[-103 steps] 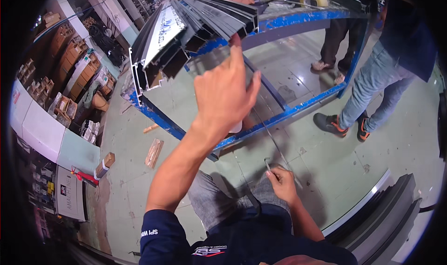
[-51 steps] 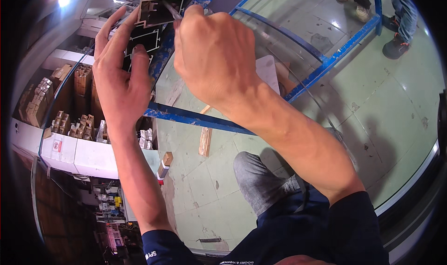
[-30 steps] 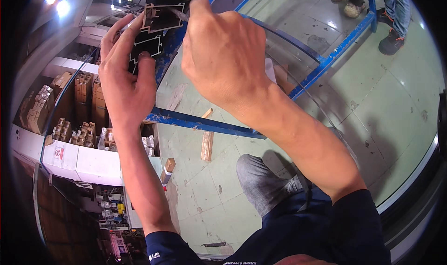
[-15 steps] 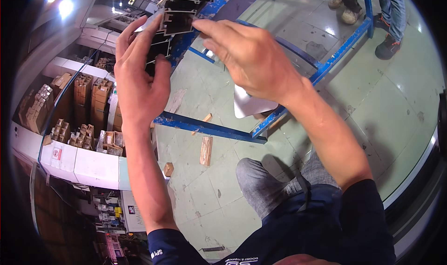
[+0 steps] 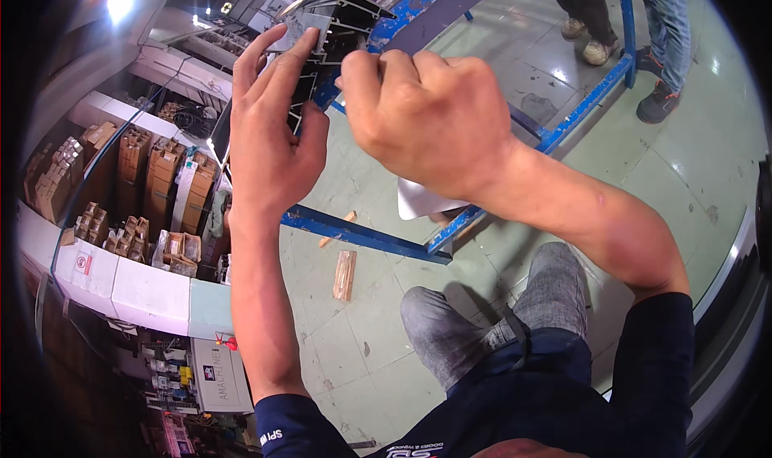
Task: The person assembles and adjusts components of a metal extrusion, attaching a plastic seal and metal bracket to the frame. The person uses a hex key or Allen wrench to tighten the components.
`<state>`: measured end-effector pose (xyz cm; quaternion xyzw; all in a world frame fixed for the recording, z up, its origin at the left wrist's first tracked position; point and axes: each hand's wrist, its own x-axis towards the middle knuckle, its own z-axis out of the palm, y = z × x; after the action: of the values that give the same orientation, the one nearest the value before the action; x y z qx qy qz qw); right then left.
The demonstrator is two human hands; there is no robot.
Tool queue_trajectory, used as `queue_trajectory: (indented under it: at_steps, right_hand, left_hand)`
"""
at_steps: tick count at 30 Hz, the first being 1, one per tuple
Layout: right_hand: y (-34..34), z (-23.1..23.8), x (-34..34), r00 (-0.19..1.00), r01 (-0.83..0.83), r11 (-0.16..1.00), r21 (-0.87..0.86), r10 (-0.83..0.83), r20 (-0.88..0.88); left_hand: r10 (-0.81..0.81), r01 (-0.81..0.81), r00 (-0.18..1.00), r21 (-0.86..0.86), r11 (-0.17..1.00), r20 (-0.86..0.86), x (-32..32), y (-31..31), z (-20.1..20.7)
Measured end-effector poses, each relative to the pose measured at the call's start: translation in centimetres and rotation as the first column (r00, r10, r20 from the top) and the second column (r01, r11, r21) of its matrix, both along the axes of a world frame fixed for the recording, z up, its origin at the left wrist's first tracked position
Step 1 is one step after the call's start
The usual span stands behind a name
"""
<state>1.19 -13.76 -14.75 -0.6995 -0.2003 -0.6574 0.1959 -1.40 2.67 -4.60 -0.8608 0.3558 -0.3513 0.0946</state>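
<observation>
A metal profile (image 5: pixel 310 20), grey on its outer face with dark hollow chambers at its cut end, lies at the upper left by a blue frame (image 5: pixel 362 235) with chipped paint. My left hand (image 5: pixel 277 144) rests along it, fingers stretched over the grey face and thumb on the near side, gripping it. Beside the cut end is my right hand (image 5: pixel 438 120), closed, with its fingers curled in and its back toward me. Those fingertips are hidden, so anything pinched in them cannot be seen.
A wooden block (image 5: pixel 345 275) and a thin wood strip (image 5: pixel 338 229) lie on the tiled floor. A white sheet (image 5: pixel 418 201) sits within the frame. Other people's legs (image 5: pixel 667 40) stand at far right. Long cardboard-wrapped bundles (image 5: pixel 161 172) fill the left behind a white low wall (image 5: pixel 153 297).
My right hand has gone from partly extended fingers to a closed fist near the profile's end. My left hand and the profile appear further right, while the whole view has shifted slightly.
</observation>
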Motion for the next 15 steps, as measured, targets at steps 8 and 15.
queue_trajectory:
  at_steps: [8,15]
  right_hand:
    - [0.9,1.3,-1.5,0.969,0.068,0.991,-0.114,-0.093,-0.229]
    - [2.1,0.0,0.1,0.988,-0.005,1.000,-0.028,0.001,-0.156]
  left_hand:
    - [0.006,-0.006,1.000,0.035,0.999,-0.004,-0.1,0.2,0.1]
    - [0.022,-0.021,1.000,0.045,0.999,-0.019,-0.1,-0.4,0.2]
